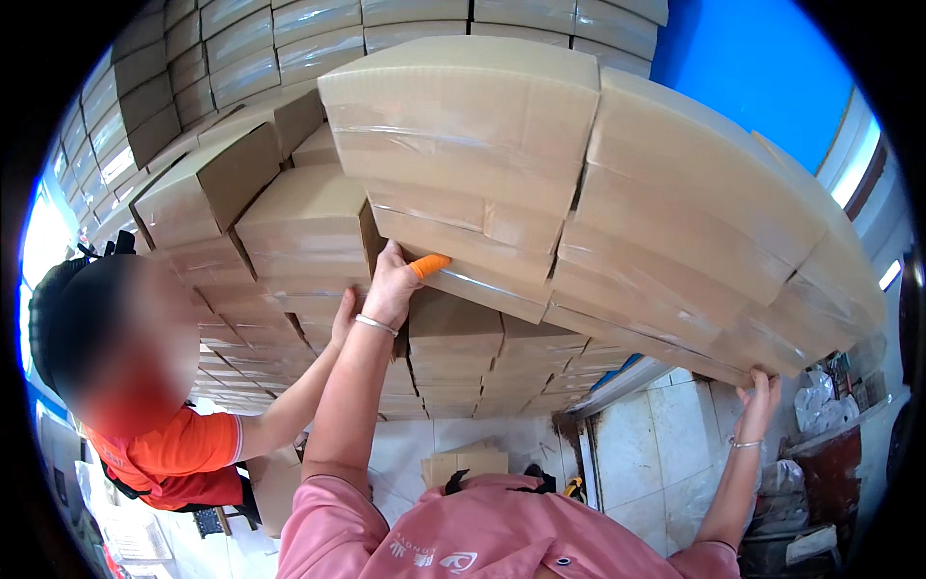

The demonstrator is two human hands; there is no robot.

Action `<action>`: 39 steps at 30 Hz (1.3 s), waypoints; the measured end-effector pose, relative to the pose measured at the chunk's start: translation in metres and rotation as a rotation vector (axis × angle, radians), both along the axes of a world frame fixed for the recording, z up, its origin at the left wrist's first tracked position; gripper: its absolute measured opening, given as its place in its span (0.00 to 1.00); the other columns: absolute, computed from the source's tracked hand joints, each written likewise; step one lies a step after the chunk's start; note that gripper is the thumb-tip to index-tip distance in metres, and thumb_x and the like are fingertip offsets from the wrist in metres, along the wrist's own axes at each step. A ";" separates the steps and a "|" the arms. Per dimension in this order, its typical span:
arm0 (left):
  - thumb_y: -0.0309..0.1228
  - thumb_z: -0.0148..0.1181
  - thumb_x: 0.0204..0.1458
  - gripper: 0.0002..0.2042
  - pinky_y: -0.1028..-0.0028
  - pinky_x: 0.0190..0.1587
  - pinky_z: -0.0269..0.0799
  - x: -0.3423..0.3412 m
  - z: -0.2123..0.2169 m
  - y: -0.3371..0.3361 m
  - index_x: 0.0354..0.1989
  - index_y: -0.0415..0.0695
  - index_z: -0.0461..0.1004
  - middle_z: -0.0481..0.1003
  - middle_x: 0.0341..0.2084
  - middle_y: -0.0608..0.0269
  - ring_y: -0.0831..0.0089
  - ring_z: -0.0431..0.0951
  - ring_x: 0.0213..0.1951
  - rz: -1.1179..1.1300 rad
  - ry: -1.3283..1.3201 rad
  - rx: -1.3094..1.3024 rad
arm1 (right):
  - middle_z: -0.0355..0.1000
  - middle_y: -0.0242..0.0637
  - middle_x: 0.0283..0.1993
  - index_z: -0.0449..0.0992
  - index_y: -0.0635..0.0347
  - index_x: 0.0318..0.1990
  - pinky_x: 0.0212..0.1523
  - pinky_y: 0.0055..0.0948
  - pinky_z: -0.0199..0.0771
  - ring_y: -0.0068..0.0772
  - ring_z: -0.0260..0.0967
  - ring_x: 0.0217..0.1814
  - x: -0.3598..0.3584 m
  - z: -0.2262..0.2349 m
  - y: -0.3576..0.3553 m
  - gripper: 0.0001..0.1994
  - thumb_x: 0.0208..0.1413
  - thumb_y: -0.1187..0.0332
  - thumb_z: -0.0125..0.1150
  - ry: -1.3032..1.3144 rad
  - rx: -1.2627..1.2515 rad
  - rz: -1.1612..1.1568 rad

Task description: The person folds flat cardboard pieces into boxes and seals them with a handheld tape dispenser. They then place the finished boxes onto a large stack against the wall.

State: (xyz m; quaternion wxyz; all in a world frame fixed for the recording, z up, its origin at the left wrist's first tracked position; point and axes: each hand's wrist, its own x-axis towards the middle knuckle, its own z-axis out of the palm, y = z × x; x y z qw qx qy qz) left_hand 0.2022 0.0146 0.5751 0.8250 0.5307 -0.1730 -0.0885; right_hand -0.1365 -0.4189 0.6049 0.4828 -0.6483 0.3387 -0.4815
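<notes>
The person's left hand (391,287) and right hand (760,398) are spread well apart at the lower edge of a long row of tan cardboard boxes (463,125) sealed with clear tape. An orange covering (430,264) wraps one digit of the left, which lies against the front face near the corner; the right meets the far lower edge. Neither grip shows fully, so how tightly the fingers close cannot be told.

The row sits high before the chest, over a lower stack of brown cartons (453,338). To handle it well, I would keep both hands level, press inward so the gap between the boxes does not widen, and bear from beneath rather than pull at the tape.

Just left, a co-worker's hand (345,318) is by the neighbouring brown carton stack (301,217); whether it touches is unclear, and fingers there could be pinched. The co-worker's orange-red shirt (174,458) is partly cut by the dark rim.

The row's back and underside are hidden, as is whatever bears its weight behind. Clear plastic clutter (828,403) at right is hard to make out.
</notes>
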 end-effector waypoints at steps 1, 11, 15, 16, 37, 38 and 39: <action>0.22 0.65 0.43 0.25 0.73 0.47 0.69 0.000 0.006 0.002 0.52 0.38 0.63 0.72 0.44 0.58 0.69 0.73 0.45 0.000 -0.011 -0.016 | 0.65 0.26 0.46 0.68 0.52 0.48 0.35 0.25 0.64 0.21 0.61 0.46 0.005 0.004 0.001 0.17 0.49 0.62 0.56 0.005 -0.001 0.008; 0.21 0.62 0.46 0.19 0.81 0.24 0.68 0.010 0.091 0.026 0.46 0.36 0.64 0.71 0.34 0.58 0.76 0.73 0.30 0.123 -0.065 0.107 | 0.69 0.33 0.42 0.69 0.58 0.45 0.33 0.24 0.65 0.24 0.65 0.41 0.036 0.058 0.009 0.20 0.48 0.56 0.56 0.088 -0.046 0.020; 0.21 0.60 0.48 0.17 0.85 0.16 0.58 0.011 0.093 0.022 0.46 0.38 0.64 0.71 0.33 0.60 0.80 0.71 0.26 0.109 -0.052 0.119 | 0.69 0.31 0.40 0.69 0.58 0.43 0.30 0.21 0.65 0.21 0.65 0.39 0.037 0.055 0.019 0.17 0.49 0.59 0.56 0.003 -0.064 -0.001; 0.22 0.60 0.48 0.17 0.85 0.16 0.60 0.015 0.089 0.024 0.46 0.38 0.64 0.71 0.34 0.60 0.79 0.71 0.27 0.118 -0.057 0.123 | 0.70 0.30 0.39 0.70 0.58 0.43 0.29 0.20 0.65 0.20 0.66 0.38 0.035 0.055 0.018 0.17 0.48 0.59 0.57 0.022 -0.073 -0.001; 0.34 0.51 0.56 0.17 0.59 0.40 0.72 0.041 0.177 0.112 0.54 0.47 0.63 0.69 0.46 0.59 0.64 0.72 0.44 0.108 -0.131 0.170 | 0.69 0.36 0.44 0.71 0.61 0.43 0.34 0.30 0.72 0.27 0.67 0.44 0.048 0.141 0.063 0.18 0.51 0.57 0.55 -0.013 -0.218 0.097; 0.33 0.46 0.58 0.17 0.56 0.39 0.74 0.054 0.179 0.125 0.56 0.47 0.61 0.68 0.47 0.58 0.62 0.73 0.45 0.060 -0.131 0.102 | 0.69 0.38 0.45 0.71 0.63 0.44 0.36 0.34 0.72 0.30 0.66 0.48 0.055 0.148 0.066 0.19 0.51 0.56 0.56 -0.022 -0.218 0.133; 0.33 0.45 0.58 0.17 0.56 0.39 0.74 0.056 0.186 0.131 0.56 0.47 0.61 0.68 0.47 0.58 0.62 0.73 0.46 0.062 -0.136 0.098 | 0.69 0.39 0.46 0.71 0.64 0.45 0.37 0.35 0.72 0.31 0.66 0.49 0.065 0.153 0.063 0.20 0.51 0.56 0.55 -0.012 -0.219 0.153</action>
